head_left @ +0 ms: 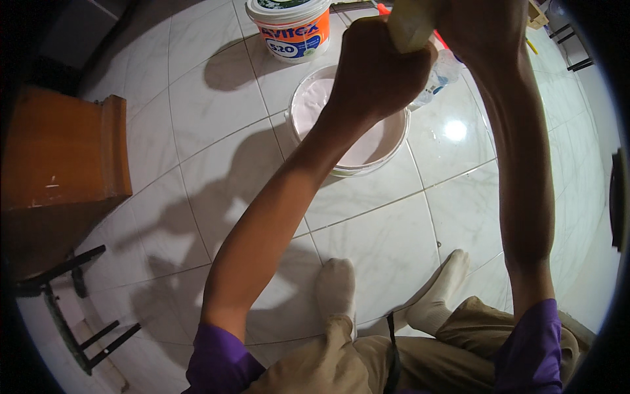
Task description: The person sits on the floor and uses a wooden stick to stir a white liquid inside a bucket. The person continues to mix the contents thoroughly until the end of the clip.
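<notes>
Both my arms reach out over an open white bucket (pixel 405 134) of pale pink, paint-like liquid (pixel 315 100). My left hand (pixel 386 69) is closed around a pale yellowish, translucent thing (pixel 411 27), whose kind I cannot make out. That thing is raised above the bucket and runs up toward the top edge of the picture. My right hand (pixel 482 26) is close beside its upper part, with the fingers out of sight. Just past the bucket's right side, partly behind my hands, lies a clear plastic bottle (pixel 438 82).
A lidded white and orange paint bucket (pixel 295 36) stands beyond the open one. On the left are a brown wooden piece of furniture (pixel 65 151) and a black metal frame (pixel 72 328). My socked feet (pixel 336 282) rest on the white tiled floor (pixel 374 226).
</notes>
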`<state>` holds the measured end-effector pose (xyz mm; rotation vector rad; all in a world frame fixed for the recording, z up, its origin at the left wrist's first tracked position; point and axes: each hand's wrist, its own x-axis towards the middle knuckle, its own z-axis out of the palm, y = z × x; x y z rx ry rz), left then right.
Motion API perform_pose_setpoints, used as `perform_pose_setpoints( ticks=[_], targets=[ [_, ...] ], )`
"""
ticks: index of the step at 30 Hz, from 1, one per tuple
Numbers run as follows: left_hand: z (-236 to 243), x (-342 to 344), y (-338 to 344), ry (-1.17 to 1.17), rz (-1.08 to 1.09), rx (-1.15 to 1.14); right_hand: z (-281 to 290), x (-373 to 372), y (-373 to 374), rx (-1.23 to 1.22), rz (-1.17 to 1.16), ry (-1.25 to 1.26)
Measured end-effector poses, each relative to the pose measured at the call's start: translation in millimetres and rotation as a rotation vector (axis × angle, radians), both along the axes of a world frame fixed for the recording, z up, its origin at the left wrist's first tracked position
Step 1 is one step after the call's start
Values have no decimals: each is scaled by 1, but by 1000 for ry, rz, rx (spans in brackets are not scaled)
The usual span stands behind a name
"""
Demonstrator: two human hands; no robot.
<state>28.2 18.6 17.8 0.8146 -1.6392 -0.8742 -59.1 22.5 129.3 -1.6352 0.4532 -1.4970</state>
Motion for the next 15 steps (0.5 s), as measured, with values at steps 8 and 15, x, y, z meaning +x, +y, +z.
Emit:
perform_pose_setpoints(
  ticks=[8,15],
  targets=[
    [-16,-20,-33,160,33,-330,-13,23,6,295,-524,-35],
    [-11,15,-26,4,167,-256,-6,44,0,362,-303,-131]
  ],
)
